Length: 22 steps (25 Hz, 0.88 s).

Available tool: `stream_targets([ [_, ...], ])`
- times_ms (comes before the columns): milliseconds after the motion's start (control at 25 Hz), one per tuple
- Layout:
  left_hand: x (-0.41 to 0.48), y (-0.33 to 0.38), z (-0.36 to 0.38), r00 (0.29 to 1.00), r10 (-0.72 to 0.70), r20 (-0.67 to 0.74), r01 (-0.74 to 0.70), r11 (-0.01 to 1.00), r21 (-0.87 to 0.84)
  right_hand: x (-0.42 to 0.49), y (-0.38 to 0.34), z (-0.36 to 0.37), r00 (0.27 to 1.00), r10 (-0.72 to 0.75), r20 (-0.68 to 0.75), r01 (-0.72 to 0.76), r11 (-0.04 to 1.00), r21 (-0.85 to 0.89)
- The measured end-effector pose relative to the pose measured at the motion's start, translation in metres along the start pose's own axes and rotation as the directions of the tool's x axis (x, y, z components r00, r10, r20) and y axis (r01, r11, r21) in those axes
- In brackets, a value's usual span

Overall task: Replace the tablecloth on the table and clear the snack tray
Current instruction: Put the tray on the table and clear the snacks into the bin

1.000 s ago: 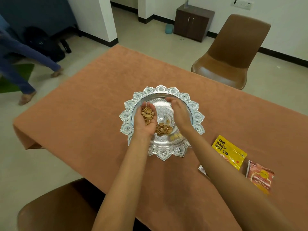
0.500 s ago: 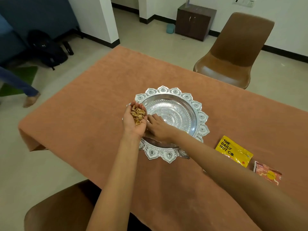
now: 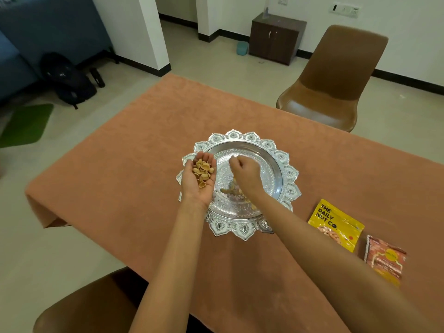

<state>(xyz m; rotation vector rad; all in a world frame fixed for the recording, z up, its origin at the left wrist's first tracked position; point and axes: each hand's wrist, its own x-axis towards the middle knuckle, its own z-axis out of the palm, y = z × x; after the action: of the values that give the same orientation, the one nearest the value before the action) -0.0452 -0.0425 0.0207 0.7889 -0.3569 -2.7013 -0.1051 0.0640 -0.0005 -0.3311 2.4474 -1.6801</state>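
Now | right hand has lifted off the tray floor, fingers curled, contents unclear | left hand still cups shells | shells remain in tray; clearing unfinished

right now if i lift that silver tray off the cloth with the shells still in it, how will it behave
The silver tray looks like rigid embossed metal, so it likely stays stiff. Its polished bowl looks slick, so the remaining pistachio shells would probably slide if it tilts. The scalloped rim looks easy to grip; probably fairly light, though I can't tell its thickness.
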Motion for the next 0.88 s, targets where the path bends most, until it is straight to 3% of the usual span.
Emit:
stream_targets([
  [80,-0.003,-0.018,0.004,1.0,-0.002,-0.002,0.002,0.999,0.037,-0.001,-0.009,-0.003,0.949,0.311,-0.043,-0.255,0.844,0.471],
  [160,-0.009,-0.044,0.008,1.0,0.014,-0.001,-0.014,0.994,0.105,-0.009,-0.017,-0.005,0.874,0.485,-0.017,-0.363,0.676,0.641],
  [280,-0.023,-0.084,0.013,0.998,0.066,0.013,-0.067,0.977,0.205,-0.026,-0.016,-0.018,0.855,0.507,-0.112,-0.318,0.681,0.66],
  [560,-0.065,-0.164,0.019,0.989,-0.023,0.144,-0.03,0.933,0.358,-0.082,-0.002,-0.096,0.848,0.411,-0.335,-0.118,0.762,0.636],
  [720,-0.118,-0.23,0.029,0.958,-0.115,0.262,-0.004,0.911,0.413,-0.124,0.018,-0.165,0.758,0.456,-0.465,-0.041,0.746,0.665],
  [800,-0.129,-0.278,0.018,0.965,-0.171,0.197,0.066,0.89,0.451,-0.16,0.024,-0.201,0.73,0.472,-0.494,-0.009,0.729,0.684],
  [880,-0.149,-0.324,0.003,0.959,-0.244,0.143,0.109,0.786,0.609,-0.2,0.032,-0.233,0.726,0.481,-0.491,-0.001,0.715,0.699],
])
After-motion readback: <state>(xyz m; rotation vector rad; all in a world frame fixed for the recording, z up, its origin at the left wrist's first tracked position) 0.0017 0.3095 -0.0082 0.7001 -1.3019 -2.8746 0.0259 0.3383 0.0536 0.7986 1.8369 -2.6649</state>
